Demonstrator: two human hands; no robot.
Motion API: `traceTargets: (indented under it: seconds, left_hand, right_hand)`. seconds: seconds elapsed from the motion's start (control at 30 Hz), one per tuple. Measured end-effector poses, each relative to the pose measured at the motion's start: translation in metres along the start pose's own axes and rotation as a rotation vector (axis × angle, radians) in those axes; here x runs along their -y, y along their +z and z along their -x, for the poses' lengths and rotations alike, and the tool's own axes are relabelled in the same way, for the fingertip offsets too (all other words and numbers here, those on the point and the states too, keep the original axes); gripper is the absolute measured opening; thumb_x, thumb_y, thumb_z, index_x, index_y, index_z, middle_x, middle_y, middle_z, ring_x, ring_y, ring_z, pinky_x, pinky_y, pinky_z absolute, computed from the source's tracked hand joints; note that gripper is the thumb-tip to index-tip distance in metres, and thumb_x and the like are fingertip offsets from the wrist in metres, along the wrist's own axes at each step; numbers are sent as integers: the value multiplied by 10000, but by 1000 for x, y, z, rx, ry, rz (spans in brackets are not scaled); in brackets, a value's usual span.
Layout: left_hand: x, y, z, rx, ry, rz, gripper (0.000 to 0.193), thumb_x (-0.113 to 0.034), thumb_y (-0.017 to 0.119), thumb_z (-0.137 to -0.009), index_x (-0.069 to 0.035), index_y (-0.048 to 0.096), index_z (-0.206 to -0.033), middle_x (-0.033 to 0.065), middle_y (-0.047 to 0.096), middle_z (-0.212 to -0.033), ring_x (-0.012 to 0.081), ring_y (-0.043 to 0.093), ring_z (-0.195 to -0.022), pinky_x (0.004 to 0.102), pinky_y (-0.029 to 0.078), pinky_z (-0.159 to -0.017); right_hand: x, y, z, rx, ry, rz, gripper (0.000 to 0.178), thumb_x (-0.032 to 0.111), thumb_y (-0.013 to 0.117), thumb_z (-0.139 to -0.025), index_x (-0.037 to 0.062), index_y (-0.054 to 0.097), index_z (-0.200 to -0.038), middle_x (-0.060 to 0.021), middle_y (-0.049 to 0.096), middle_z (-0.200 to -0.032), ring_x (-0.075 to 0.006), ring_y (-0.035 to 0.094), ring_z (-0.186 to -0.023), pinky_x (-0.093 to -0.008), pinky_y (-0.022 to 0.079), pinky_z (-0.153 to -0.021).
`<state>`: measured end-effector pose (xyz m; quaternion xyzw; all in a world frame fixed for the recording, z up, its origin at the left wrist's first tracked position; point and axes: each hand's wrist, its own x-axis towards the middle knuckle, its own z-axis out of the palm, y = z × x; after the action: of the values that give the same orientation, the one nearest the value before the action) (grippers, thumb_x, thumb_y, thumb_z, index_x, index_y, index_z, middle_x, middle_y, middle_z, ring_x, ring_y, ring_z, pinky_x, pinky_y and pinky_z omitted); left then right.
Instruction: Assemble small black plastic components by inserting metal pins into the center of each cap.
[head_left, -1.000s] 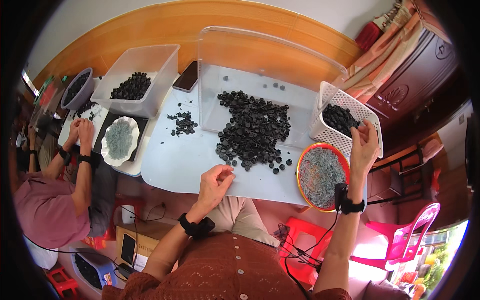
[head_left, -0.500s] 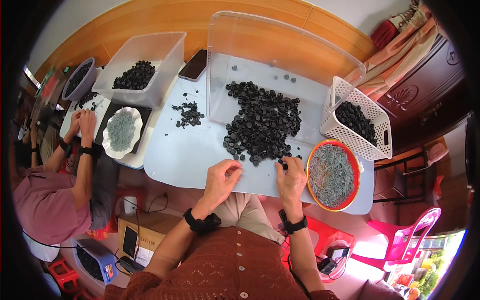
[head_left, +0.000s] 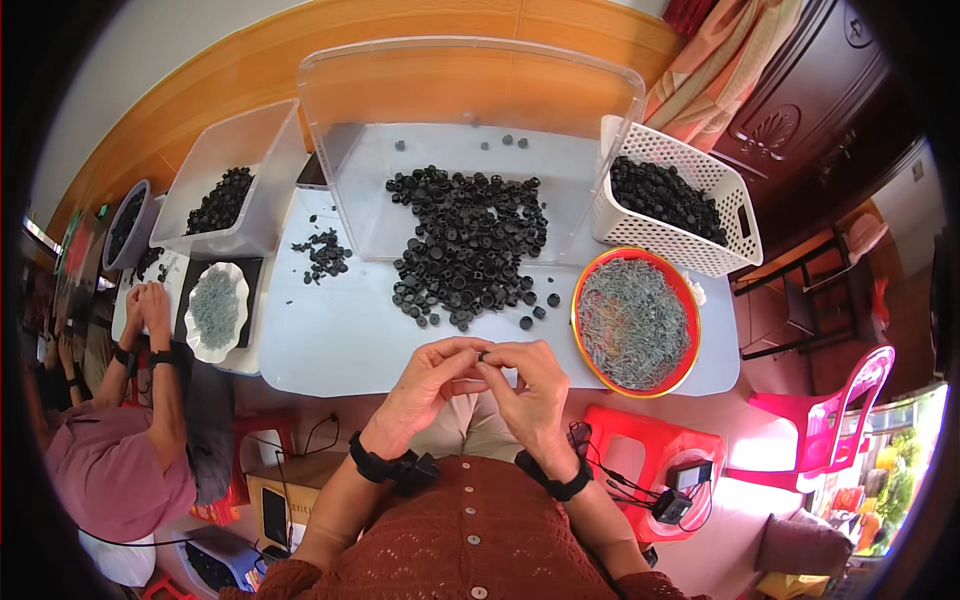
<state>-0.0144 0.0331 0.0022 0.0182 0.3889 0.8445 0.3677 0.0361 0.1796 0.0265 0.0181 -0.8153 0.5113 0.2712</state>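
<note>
pinch grip: left hand (head_left: 420, 390) and right hand (head_left: 532, 392) meet in front of the body, thumbs and fingertips pressed together on a small black piece (head_left: 483, 356), mostly hidden, exact shape cannot be told.

surroundings, by size. pale blue, round-cornered tabletop (head_left: 330, 350) spans the middle; the pinched piece is at its near edge. person in a mauve shirt (head_left: 120, 455) sits at far left, both hands brought together. large clear rectangular plastic box (head_left: 470, 42) stands toward the back. smaller translucent plastic bin (head_left: 205, 246), left, holds black parts. white perforated plastic basket (head_left: 660, 240), right, also holds black parts. round red basin with yellow rim (head_left: 692, 320), just beside the basket on its near side, is filled with thin grey slivers (head_left: 632, 320). heap of small, dark, rounded pieces (head_left: 465, 240) lies partly within the box outline and spreads toward the hands. white scalloped dish (head_left: 212, 354), left, carries similar slivers. little cluster of black bits (head_left: 323, 257) lies left of the heap. single loose black cap (head_left: 526, 323) rests near the right hand.
</note>
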Motion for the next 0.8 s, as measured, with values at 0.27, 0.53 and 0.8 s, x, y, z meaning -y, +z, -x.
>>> traceTargets:
  seconds: [0.27,0.53,0.8]
  left_hand:
    - [13,-7,-10,24,-64,5,188,-98,607,-887,-20,624,-1058,89,661,-948,137,654,-844,253,562,-765]
    - [17,-11,-9,17,-66,30,159,-84,605,-885,-18,624,-1028,90,661,-927,138,653,-811,242,561,-743]
    - [20,-17,-5,3,-43,2,166,-102,607,-886,-14,617,-1027,86,653,-921,138,645,-831,254,565,-731]
  right_hand:
    - [-18,-27,9,-152,-16,145,170,-45,715,-657,38,641,-787,-75,635,-854,-252,586,-781,-336,472,-653]
    - [-87,-102,-11,-150,277,803,146,111,719,-705,51,632,-806,-86,580,-827,-283,545,-801,-396,445,-680]
    - [-90,-115,-18,-135,418,523,87,22,681,-710,16,626,-777,-108,635,-706,-214,624,-607,-320,483,-602]
